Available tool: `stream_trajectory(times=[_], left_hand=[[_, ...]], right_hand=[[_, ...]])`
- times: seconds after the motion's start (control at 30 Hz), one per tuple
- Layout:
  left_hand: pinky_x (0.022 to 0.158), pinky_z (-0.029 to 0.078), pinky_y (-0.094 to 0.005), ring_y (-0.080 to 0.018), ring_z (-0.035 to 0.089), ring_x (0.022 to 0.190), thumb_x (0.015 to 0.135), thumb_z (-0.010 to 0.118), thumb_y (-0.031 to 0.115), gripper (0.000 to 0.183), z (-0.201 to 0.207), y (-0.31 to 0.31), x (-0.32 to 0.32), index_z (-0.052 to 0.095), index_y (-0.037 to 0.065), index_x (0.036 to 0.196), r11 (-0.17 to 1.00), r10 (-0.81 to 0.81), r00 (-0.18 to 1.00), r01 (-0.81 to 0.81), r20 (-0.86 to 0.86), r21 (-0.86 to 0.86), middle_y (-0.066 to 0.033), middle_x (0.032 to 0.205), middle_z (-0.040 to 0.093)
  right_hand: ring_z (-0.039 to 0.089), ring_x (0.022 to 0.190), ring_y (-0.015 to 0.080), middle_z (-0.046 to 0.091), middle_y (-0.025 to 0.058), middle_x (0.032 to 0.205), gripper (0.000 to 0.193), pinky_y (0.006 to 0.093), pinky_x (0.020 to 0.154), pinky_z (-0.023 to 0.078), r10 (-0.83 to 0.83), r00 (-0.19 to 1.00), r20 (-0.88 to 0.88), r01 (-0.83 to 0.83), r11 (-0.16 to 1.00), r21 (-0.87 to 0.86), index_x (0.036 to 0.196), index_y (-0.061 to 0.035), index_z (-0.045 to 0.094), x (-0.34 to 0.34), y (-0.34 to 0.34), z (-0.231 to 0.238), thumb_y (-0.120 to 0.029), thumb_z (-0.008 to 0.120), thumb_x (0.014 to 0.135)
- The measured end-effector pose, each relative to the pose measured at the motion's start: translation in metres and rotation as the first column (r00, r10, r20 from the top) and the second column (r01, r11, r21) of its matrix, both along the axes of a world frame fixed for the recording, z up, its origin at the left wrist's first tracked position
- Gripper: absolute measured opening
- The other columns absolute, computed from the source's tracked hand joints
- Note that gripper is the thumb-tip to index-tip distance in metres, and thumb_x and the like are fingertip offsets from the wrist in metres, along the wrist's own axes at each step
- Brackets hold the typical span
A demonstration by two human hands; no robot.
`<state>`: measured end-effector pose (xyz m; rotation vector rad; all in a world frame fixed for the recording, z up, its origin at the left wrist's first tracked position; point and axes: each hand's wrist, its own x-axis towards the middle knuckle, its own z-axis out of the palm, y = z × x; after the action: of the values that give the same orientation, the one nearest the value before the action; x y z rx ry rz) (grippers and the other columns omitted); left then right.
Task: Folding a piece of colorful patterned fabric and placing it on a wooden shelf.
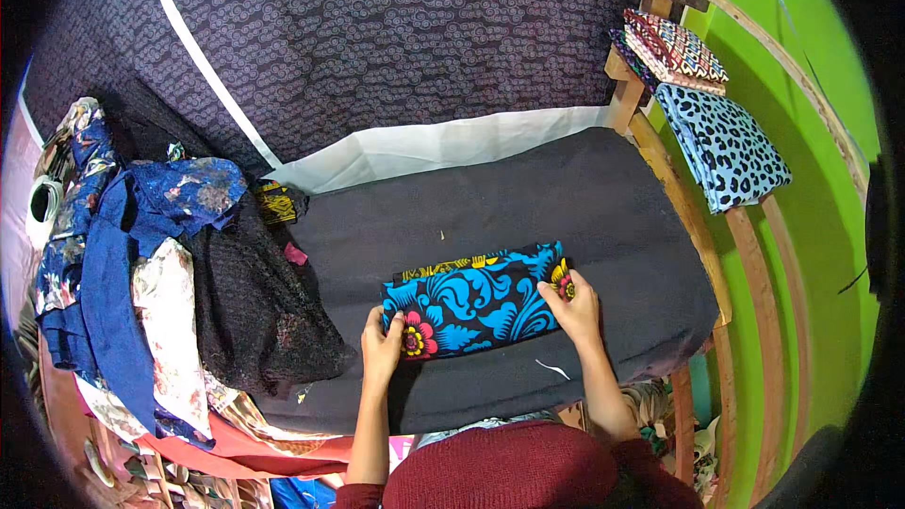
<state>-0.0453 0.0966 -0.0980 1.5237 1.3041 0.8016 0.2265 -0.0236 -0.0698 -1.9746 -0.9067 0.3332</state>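
Folded cloth (476, 303): lies flat near the centre of the dark grey worktop (613, 226), a long rectangle printed with bright blue scrolls on black, red-and-yellow flowers at both ends, a yellow-patterned strip along its 12 o'clock edge.

Left hand (382, 344): at the cloth's 8 o'clock corner, fingers closed on the edge, thumb on top. Right hand (575, 306): at the 3 o'clock end, fingers pinching that edge flat against the surface.

Judgement: the fold is being squared. Good practice is to keep both ends under equal tension, align the layered edges before pressing, and smooth from the centre outward so no crease is trapped.

Materials: the cloth looks like thin woven cotton, crisp at the folds. The worktop covering is matte and felt-like. At 9 o'clock, a loose heap of garments (141, 273), blue floral, pale print and black lace-like mesh. At 2 o'clock, on a wooden rail (679, 198), a stack of folded fabrics (707, 113), blue leopard-spot beneath checked pieces. A dark swirl-patterned sheet (396, 38) with white border lies at 12 o'clock.
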Motion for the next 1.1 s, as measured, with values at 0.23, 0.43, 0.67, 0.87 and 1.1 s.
stream_trajectory(times=[0.23, 0.43, 0.67, 0.87, 1.1], left_hand=[[0.068, 0.046, -0.0324, -0.0193, 0.061, 0.075, 0.086, 0.057, 0.024, 0.031, 0.033, -0.017, 0.012, 0.054, -0.003, 0.101, 0.969, 0.057, 0.996, -0.070, 0.064, 0.235, -0.0137, 0.083, 0.064], [0.061, 0.046, -0.0398, -0.0307, 0.063, 0.061, 0.086, 0.054, 0.037, 0.042, 0.033, -0.007, 0.023, 0.062, -0.003, 0.075, 0.990, 0.141, 0.927, -0.124, -0.348, 0.071, -0.0192, 0.061, 0.060], [0.064, 0.045, -0.0467, -0.0409, 0.060, 0.068, 0.085, 0.051, 0.042, 0.047, 0.031, 0.009, 0.020, 0.064, -0.002, 0.073, 0.989, 0.133, 0.825, -0.073, -0.550, 0.130, -0.0239, 0.065, 0.060], [0.061, 0.044, -0.0459, -0.0390, 0.060, 0.063, 0.082, 0.056, 0.041, 0.044, 0.034, 0.002, 0.029, 0.064, -0.001, 0.069, 0.962, 0.235, 0.766, -0.095, -0.598, 0.257, -0.0228, 0.063, 0.059], [0.061, 0.042, -0.0441, -0.0383, 0.058, 0.059, 0.083, 0.055, 0.040, 0.044, 0.009, 0.002, 0.025, 0.064, -0.001, 0.070, 0.894, 0.365, 0.780, -0.142, -0.507, 0.426, -0.0217, 0.059, 0.058]], right_hand=[[0.060, 0.062, 0.0361, 0.060, 0.0162, 0.063, 0.047, 0.0415, 0.056, 0.044, -0.023, 1.000, 0.012, 0.021, 0.987, 0.157, 0.075, -0.0015, 0.059, -0.007, 0.014, 0.020, -0.048, 0.067, 0.073], [0.057, 0.058, 0.0405, 0.057, 0.0228, 0.059, 0.056, 0.0459, 0.056, 0.043, -0.083, 0.991, 0.108, 0.104, 0.974, -0.202, 0.061, 0.0008, 0.059, 0.009, 0.017, -0.009, -0.052, 0.055, 0.080], [0.058, 0.063, 0.0404, 0.058, 0.0233, 0.063, 0.057, 0.0477, 0.062, 0.044, -0.023, 0.986, 0.162, 0.080, 0.931, -0.355, 0.061, -0.0002, 0.061, 0.012, 0.031, -0.003, -0.051, 0.050, 0.083], [0.058, 0.064, 0.0381, 0.060, 0.0198, 0.063, 0.045, 0.0456, 0.065, 0.042, -0.054, 0.949, 0.310, 0.144, 0.951, -0.274, 0.069, -0.0034, 0.061, 0.006, 0.031, 0.001, -0.046, 0.054, 0.082], [0.059, 0.070, 0.0361, 0.063, 0.0164, 0.073, 0.035, 0.0427, 0.071, 0.040, -0.062, 0.975, 0.211, 0.121, 0.952, -0.281, 0.079, -0.0072, 0.058, 0.010, 0.031, -0.015, -0.042, 0.055, 0.082]])
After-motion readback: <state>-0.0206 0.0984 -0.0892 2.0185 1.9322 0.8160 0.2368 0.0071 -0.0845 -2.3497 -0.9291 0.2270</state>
